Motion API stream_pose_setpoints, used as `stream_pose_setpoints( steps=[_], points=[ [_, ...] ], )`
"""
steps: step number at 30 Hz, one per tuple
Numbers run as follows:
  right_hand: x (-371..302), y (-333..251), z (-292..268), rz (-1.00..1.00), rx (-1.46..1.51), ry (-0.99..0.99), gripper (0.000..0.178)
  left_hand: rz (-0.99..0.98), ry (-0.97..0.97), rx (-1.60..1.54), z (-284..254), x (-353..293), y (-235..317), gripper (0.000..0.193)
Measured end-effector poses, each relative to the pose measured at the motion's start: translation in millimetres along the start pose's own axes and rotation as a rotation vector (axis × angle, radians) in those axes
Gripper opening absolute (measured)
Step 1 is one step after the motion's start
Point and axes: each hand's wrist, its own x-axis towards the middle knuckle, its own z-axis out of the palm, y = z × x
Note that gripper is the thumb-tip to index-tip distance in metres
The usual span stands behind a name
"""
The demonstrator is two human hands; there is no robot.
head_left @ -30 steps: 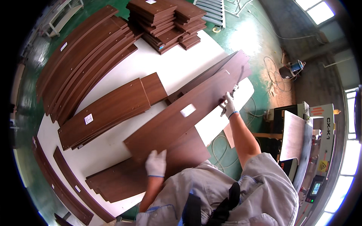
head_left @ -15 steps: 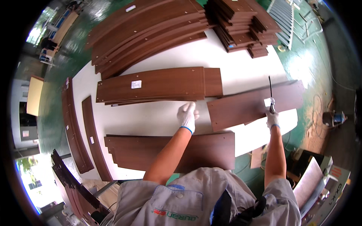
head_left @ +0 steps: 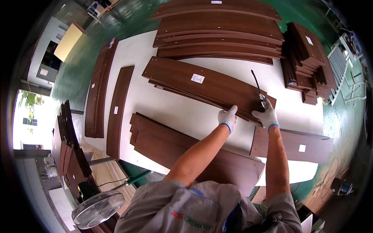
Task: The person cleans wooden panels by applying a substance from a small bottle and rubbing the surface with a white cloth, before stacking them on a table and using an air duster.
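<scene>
A stack of long dark-brown boards lies across the middle of the table, with a white label on its top board. At its near edge my left hand, in a white glove, has its fingers closed on the edge of the boards. My right hand, also gloved, is at the stack's right end and is closed round a small metal hand tool with a long, thin black nozzle pointing away from me. The palm side of the right hand is hidden. Just right of it lies another labelled brown board.
More boards lie on the white table: a near stack, a far stack, a far-right pile and narrow boards at the left. A caged fan stands at the lower left, beside leaning boards.
The view has swung round. My right hand has moved with the tool from the right-hand board to the middle stack's right end. My left hand is now on the stack's edge, nearer the right hand.
</scene>
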Motion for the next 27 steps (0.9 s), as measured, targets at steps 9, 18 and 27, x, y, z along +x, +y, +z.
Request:
stream_pose_setpoints(
  steps=[9,18,27],
  points=[
    [-53,-14,-2,0.035,-0.285,-0.210,0.086,-0.162,-0.157,-0.093,-17,12,-1,0.045],
    [-142,-35,-7,0.448,0.313,-0.268,0.017,-0.080,-0.107,-0.155,-26,15,-1,0.044],
    [-74,-6,-9,0.514,0.609,-0.077,0.022,-0.006,-0.057,-0.107,-53,-10,-21,0.044]
  ],
)
